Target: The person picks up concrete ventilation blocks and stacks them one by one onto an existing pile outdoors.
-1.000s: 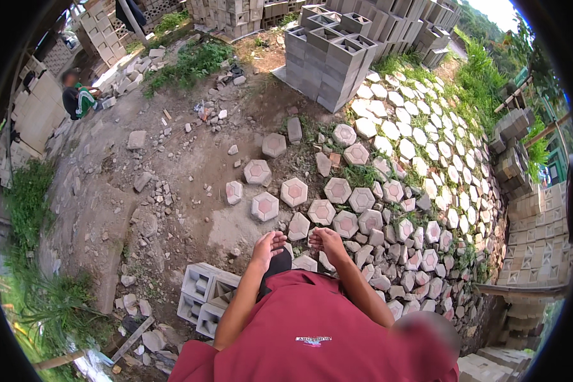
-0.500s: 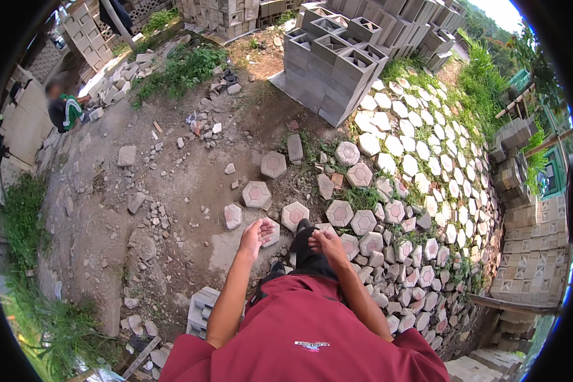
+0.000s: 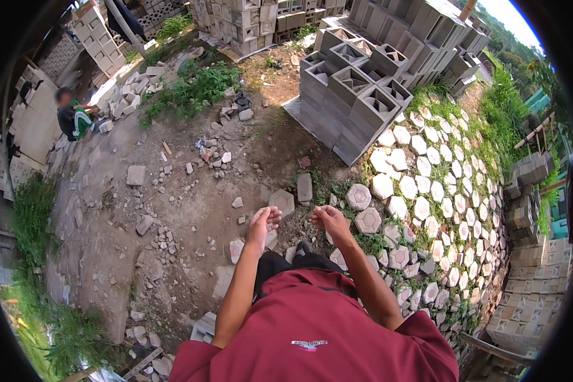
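My left hand [image 3: 263, 222] and my right hand [image 3: 330, 220] hang in front of me, both empty with fingers loosely curled and apart. They hover above bare dirt and a few loose hexagonal paving blocks, one grey block [image 3: 281, 202] just ahead of the left hand and another [image 3: 358, 196] beyond the right hand. A rectangular paver [image 3: 305, 187] lies between them. Rows of laid hexagonal pavers [image 3: 420, 191] with grass in the joints spread to my right.
A stack of grey hollow concrete blocks [image 3: 347, 95] stands ahead, with more stacks [image 3: 420, 32] behind. A person in green and black [image 3: 73, 118] crouches far left. Rubble [image 3: 165, 235] litters the dirt; a hollow block [image 3: 204, 328] lies by my left side.
I have walked forward toward the block stack; the hexagonal pavers under my hands have slid back beneath me. Both hands stay empty and have drawn slightly closer together.
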Motion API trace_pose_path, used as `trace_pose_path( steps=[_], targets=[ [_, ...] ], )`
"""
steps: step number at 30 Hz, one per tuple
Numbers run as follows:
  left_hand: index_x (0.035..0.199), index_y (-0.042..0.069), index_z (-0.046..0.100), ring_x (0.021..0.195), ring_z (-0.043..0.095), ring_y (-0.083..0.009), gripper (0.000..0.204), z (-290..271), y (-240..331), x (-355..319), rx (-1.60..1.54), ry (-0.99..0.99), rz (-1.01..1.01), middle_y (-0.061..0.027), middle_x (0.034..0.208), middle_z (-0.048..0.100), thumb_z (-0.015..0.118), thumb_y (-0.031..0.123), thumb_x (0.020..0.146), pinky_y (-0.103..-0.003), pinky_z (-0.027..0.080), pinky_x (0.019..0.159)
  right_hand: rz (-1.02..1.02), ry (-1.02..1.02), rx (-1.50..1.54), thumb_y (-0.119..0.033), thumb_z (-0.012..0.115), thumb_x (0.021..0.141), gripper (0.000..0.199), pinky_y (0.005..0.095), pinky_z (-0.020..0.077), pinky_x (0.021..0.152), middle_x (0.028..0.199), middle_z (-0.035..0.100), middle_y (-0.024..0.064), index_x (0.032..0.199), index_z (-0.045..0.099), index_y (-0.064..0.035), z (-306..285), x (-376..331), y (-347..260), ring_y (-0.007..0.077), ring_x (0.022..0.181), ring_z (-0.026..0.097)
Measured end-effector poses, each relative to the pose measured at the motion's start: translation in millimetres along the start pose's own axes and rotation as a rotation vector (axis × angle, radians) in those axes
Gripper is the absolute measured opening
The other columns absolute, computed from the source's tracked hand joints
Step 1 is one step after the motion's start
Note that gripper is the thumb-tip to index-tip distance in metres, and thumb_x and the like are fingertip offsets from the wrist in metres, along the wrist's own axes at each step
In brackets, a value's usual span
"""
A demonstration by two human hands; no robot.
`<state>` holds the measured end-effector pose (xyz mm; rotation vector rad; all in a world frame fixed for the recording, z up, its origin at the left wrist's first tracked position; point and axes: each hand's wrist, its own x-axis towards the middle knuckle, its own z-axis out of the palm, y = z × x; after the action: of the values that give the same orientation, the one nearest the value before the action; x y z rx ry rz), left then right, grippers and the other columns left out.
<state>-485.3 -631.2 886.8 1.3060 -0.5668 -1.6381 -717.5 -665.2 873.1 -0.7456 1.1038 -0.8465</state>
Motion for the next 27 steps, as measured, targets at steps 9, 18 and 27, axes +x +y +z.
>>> trace_pose_path(
  steps=[9, 18, 27],
  targets=[
    [0.109, 0.004, 0.056, 0.094, 0.06, -0.0186, 0.033, 12.0, 34.1, 108.4, -0.198, 0.158, -0.054, -0.0083, 0.101, 0.063, 0.045, 0.031, 0.093, -0.035, 0.047, 0.08, 0.156, -0.042, -0.038, -0.028, 0.054, 0.093, 0.023, 0.0231, 0.0487, 0.066, 0.084, 0.063, 0.0031, 0.094, 0.058, -0.0049, 12.5, 117.8, -34.3, 0.0102, 0.074, 0.061],
    [0.11, 0.005, 0.055, 0.098, 0.057, -0.0189, 0.035, 3.5, 150.4, 305.4, -0.238, 0.084, -0.076, -0.0083, 0.104, 0.062, 0.046, 0.034, 0.092, -0.036, 0.045, 0.084, 0.07, 0.007, -0.051, -0.026, 0.056, 0.092, 0.023, 0.022, 0.0448, 0.06, 0.08, 0.061, 0.0024, 0.089, 0.057, -0.0035, 36.9, 301.8, -133.0, 0.0085, 0.069, 0.057],
    [0.108, 0.005, 0.056, 0.096, 0.057, -0.0192, 0.035, 8.4, 292.1, 441.1, -0.162, -0.003, -0.021, -0.0083, 0.104, 0.062, 0.046, 0.034, 0.093, -0.037, 0.045, 0.084, 0.016, 0.079, 0.082, -0.025, 0.056, 0.092, 0.022, 0.0224, 0.0458, 0.061, 0.082, 0.061, 0.0028, 0.089, 0.057, -0.0038, 60.4, 432.0, -238.1, 0.0084, 0.07, 0.057]
  ],
)
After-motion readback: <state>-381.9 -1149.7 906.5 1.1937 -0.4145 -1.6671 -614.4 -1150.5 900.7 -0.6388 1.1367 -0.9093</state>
